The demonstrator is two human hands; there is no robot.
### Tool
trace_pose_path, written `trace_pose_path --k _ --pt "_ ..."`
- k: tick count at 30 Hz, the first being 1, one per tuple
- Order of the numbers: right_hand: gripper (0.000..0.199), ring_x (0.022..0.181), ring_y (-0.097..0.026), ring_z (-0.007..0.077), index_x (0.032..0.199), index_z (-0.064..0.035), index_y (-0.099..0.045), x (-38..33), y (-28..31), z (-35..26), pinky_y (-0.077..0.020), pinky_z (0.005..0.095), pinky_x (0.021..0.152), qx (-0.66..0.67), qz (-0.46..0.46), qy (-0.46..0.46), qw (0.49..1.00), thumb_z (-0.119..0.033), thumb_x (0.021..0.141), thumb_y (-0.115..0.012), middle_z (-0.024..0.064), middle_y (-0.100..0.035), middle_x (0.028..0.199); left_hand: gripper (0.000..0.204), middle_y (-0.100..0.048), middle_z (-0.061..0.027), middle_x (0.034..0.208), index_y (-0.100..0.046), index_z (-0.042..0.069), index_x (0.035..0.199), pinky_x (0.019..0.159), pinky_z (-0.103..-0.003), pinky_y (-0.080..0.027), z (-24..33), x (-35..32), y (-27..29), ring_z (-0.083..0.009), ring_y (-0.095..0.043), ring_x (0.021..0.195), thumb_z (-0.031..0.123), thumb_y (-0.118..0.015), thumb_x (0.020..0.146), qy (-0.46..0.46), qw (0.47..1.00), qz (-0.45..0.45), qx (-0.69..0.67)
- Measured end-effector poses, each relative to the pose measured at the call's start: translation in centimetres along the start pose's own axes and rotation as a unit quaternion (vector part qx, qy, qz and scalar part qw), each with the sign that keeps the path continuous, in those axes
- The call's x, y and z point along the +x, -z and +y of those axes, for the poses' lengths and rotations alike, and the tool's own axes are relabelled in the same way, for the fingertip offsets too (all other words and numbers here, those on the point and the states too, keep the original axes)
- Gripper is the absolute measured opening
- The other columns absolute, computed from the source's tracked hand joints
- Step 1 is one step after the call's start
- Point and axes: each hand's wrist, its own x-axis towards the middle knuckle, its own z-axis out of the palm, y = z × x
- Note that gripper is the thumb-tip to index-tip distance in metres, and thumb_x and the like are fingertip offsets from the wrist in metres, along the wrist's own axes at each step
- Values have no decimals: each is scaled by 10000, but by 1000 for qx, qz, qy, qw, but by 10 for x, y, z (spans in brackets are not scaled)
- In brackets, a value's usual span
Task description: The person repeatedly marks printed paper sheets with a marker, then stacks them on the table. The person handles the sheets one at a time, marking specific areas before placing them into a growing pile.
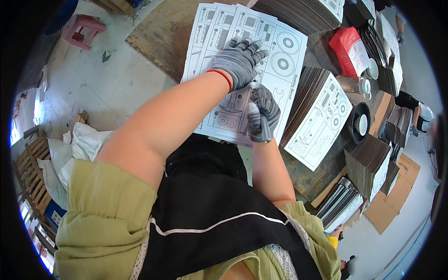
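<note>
Printed white sheets [289,70] with black line drawings of tools and rings lie overlapping, slightly fanned, on the worktable in front of me. My left hand [239,63], in a grey striped knit glove with a red band at the wrist, presses flat on the top sheet, fingers spread. Just below and to its right is my right hand [264,114], in a matching glove. Its fingers are curled closed over the same sheet. A small pale tip shows by its knuckles and a greyish end near the wrist, but the glove hides what it holds.
Right of the sheets stands a tall stack of printed boards [319,119]; another stack [303,14] is at the back. A red-and-white bag [349,51], a jar [352,85] and a black bowl [358,114] sit farther right. A pink stool [83,30] is on the floor at far left.
</note>
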Motion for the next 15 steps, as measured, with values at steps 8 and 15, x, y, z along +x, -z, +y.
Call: trace_pose_path --k 8,15 --pt "88 897 -574 350 708 -74 -537 -24 -4 -13 -452 438 879 -64 -23 108 992 -132 679 -597 128 -577 800 504 -263 -64 1479 -283 221 1418 1130 -421 -121 1 2 -8 -262 -241 1362 328 -381 936 2 1000 10 -5" --pt "165 935 -588 361 672 -38 -527 -51 1 -23 -454 416 861 -74 -51 113 990 -143 768 -611 174 -607 858 508 -251 -62 1485 -276 233 1421 1127 -417 -130 2 2 -12 -263 -242 1361 348 -371 936 9 1000 23 18"
